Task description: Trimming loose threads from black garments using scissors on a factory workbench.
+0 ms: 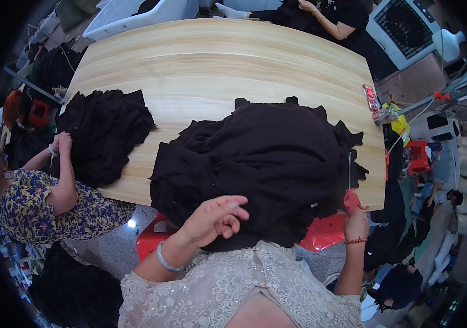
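Note:
A big heap of black cloth pieces (282,147) lies in front of me at the near edge of the wooden table (211,60). Its edges are ragged, with corners sticking out at the top and right. Above the near left part of the heap hovers my left hand (217,220), empty, its thumb stretched out and its fingers loosely curled and apart. At the table's near right corner my right hand (357,225) grips red-handled scissors (353,202). Their thin blade points away from me along the right side of the heap.
A co-worker in a flowered top (53,202) handles a second black pile (105,134) on the left. Another person (337,22) sits beyond the far edge. A small red-lit device (371,97) and a metal clamp (386,116) sit at the right edge; red stools (323,232) stand below.

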A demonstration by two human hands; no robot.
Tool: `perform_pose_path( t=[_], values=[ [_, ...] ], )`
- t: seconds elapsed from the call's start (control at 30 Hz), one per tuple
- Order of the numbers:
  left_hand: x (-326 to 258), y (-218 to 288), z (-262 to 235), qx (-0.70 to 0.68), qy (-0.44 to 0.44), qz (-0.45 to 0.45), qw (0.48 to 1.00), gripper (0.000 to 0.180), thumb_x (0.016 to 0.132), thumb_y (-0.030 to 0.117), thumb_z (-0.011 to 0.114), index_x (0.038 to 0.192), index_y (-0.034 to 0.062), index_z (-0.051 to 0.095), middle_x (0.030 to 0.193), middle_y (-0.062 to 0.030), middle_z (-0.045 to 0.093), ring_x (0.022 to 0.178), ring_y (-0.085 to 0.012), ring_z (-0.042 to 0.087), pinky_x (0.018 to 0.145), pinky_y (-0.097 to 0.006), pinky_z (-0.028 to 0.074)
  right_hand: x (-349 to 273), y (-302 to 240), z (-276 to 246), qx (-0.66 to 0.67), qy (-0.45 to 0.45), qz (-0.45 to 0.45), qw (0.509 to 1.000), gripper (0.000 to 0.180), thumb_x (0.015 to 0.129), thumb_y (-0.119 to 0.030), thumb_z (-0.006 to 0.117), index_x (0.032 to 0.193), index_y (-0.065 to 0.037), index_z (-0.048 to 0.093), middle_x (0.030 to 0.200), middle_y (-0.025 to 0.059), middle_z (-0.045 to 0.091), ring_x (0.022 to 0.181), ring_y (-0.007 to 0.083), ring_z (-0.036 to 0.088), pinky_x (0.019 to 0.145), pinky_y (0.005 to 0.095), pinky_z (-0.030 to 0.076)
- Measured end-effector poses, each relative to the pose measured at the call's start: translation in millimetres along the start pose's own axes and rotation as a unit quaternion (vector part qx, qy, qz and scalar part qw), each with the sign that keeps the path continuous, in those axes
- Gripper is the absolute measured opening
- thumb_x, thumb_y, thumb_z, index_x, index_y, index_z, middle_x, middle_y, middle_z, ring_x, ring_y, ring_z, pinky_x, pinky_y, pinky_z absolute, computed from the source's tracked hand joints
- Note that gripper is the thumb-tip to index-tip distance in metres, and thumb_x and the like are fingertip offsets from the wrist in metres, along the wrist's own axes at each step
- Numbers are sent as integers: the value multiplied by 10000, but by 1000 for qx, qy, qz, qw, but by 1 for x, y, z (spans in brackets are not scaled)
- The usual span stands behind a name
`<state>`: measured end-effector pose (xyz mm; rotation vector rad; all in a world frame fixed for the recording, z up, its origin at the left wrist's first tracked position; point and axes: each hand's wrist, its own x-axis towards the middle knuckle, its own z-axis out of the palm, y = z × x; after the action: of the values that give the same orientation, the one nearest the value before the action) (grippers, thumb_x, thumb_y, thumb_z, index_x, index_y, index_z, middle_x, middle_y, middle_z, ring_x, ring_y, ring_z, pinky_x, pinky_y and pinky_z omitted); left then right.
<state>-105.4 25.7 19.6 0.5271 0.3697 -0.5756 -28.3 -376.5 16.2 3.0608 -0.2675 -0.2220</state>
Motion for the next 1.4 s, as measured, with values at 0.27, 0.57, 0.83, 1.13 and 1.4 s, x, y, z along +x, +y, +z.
perform_pose_path(
  t=[0.27,0.57,0.83,1.13,1.4],
  values=[
    [-17,-20,19,-50,91,37,994,309,962,147,556,1234,30,463,1294,-155,514,1097,-343,612,793,-394,588,-21,-29,-31,215,247,-190,926,174,878,-87,615,983,6,512,1022,191,557,967,384,563,795,414,476],
    [31,17,21,177,89,7,980,241,869,251,713,839,28,627,653,-15,566,514,-76,467,422,-203,325,-35,-95,-39,389,97,-217,890,284,868,-99,673,1105,-32,532,916,157,632,811,315,655,715,362,520],
    [58,123,36,157,47,192,968,432,998,426,445,1192,49,525,1118,-149,618,1033,-197,596,853,-404,522,-23,-106,-35,258,103,-278,919,212,850,-136,657,1029,-57,575,893,122,611,834,327,593,689,411,496],
    [52,80,-6,118,34,-15,992,347,912,214,649,1208,73,535,1067,-61,617,966,-167,616,829,-428,560,-16,-101,-41,277,45,-286,916,239,796,-28,646,1019,-53,563,893,138,614,851,341,603,716,421,496],
    [83,66,-3,-7,-3,-49,999,84,909,156,650,937,85,616,788,51,551,727,-60,572,899,-535,534,-33,-102,-59,251,-5,-288,924,257,808,-11,623,1051,-55,552,898,155,613,851,352,617,712,416,499]
  ],
)
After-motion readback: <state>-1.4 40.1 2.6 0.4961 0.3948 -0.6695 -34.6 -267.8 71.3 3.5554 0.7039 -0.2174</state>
